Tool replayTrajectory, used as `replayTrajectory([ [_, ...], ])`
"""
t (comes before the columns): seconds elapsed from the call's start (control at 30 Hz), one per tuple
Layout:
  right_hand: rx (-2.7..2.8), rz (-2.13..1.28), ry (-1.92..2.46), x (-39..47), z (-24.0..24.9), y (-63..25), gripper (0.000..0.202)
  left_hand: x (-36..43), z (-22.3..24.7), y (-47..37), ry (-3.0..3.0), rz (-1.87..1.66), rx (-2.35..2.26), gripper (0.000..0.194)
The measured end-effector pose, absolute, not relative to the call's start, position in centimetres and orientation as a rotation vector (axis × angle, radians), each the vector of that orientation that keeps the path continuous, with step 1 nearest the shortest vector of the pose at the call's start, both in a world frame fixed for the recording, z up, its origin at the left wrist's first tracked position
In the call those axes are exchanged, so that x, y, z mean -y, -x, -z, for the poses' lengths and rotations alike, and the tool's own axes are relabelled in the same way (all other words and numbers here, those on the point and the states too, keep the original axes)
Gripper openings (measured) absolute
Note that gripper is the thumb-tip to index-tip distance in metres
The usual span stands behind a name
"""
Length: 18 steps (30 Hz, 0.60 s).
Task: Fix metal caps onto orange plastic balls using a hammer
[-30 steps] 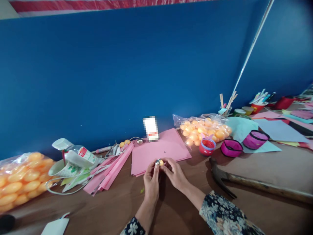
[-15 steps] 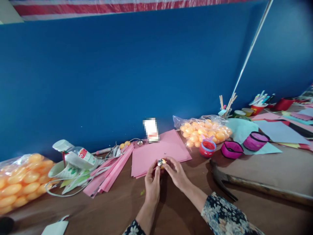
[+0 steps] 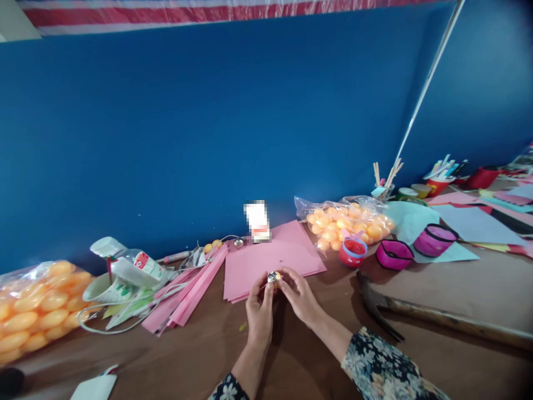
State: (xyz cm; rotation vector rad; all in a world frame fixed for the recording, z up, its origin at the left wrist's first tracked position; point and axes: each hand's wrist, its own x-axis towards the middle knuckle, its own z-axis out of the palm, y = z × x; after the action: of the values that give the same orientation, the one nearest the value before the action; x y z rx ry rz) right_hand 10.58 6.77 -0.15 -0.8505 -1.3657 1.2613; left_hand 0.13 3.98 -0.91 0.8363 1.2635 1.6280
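Between the fingertips of both hands is a small round piece (image 3: 273, 278), shiny silver on one side with orange at its right edge. Its exact kind I cannot make out. My left hand (image 3: 260, 311) pinches it from the left, thumb up. From the right, the thumb and fingers of my right hand (image 3: 300, 297) close on the same piece. Just beyond the hands lies a stack of pink paper (image 3: 270, 258) with a tiny shiny bit (image 3: 281, 260) on it. A silver ball-like thing (image 3: 238, 243) rests behind, near two orange balls (image 3: 212, 246).
Bags of orange balls stand left (image 3: 41, 305) and right (image 3: 350, 222). A hammer (image 3: 437, 315) lies at right, near a red cup (image 3: 353, 253) and magenta fabric cups (image 3: 395, 254). Pink strips (image 3: 195, 294), a white cable and a bottle (image 3: 139, 269) are at left. A blue panel (image 3: 250, 122) rises behind.
Both hands stay in nearly the same place. The small silver and orange piece has turned very slightly between the fingers.
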Motion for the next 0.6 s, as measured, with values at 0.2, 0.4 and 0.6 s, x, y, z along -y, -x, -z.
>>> replayTrajectory([
  [0.2,1.598,-0.984,0.921,-6.47,-0.7,-11.08,0.022,-3.9,0.66,-0.01,-0.907,-1.624,-1.301,0.039],
  [0.4,1.493,-1.069,0.904,-6.5,-0.22,-10.8,0.031,-3.95,0.74,-0.12,-0.901,-1.629,-1.324,0.04],
  [0.6,1.454,-1.116,0.932,-6.52,-0.01,-10.67,0.031,-3.98,0.98,-0.07,-0.935,-1.639,-1.334,0.039],
])
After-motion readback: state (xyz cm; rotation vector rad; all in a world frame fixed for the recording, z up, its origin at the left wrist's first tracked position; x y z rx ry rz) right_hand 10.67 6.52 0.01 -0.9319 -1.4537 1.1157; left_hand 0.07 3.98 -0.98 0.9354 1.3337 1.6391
